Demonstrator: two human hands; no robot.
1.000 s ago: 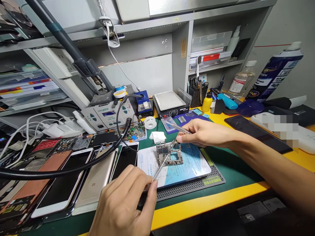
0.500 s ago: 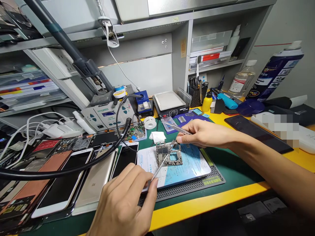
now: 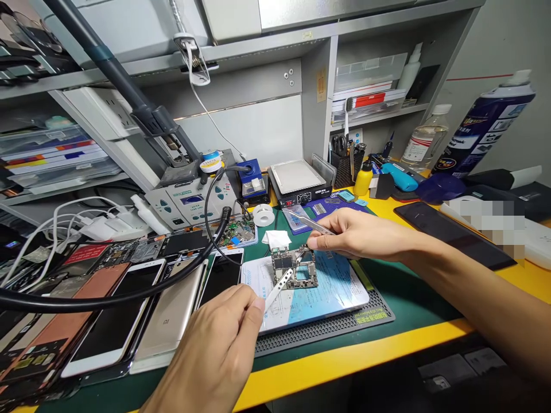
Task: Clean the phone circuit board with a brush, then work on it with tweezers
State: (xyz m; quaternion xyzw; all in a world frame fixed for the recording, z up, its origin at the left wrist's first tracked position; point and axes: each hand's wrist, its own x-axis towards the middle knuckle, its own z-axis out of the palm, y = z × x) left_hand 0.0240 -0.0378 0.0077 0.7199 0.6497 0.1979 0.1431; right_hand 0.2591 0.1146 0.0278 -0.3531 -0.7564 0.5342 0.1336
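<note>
My left hand [image 3: 224, 338] is closed around silver tweezers [image 3: 282, 282] with a row of holes, their flat side facing up. The tips reach across a phone circuit board [image 3: 284, 262] with a square cut-out; whether they touch it I cannot tell. My right hand [image 3: 348, 235] pinches the board's upper right corner between thumb and finger. A second pair of silver tweezers [image 3: 316, 225] sticks out from the same hand, pointing up and left. The board is tilted above a white and blue box [image 3: 340, 292] on a grey perforated mat [image 3: 301, 341].
Several phones, among them a gold one [image 3: 170, 321], lie at the left under a thick black cable [image 3: 129, 303]. A solder spool [image 3: 264, 216], a white wipe [image 3: 276, 238] and a heating plate [image 3: 297, 176] stand behind. A black phone [image 3: 451, 232] lies at the right.
The left tweezers have turned so their holed flat side shows, and my left fingers have drawn closer together. The board has shifted very slightly left; my right hand keeps its grip.
</note>
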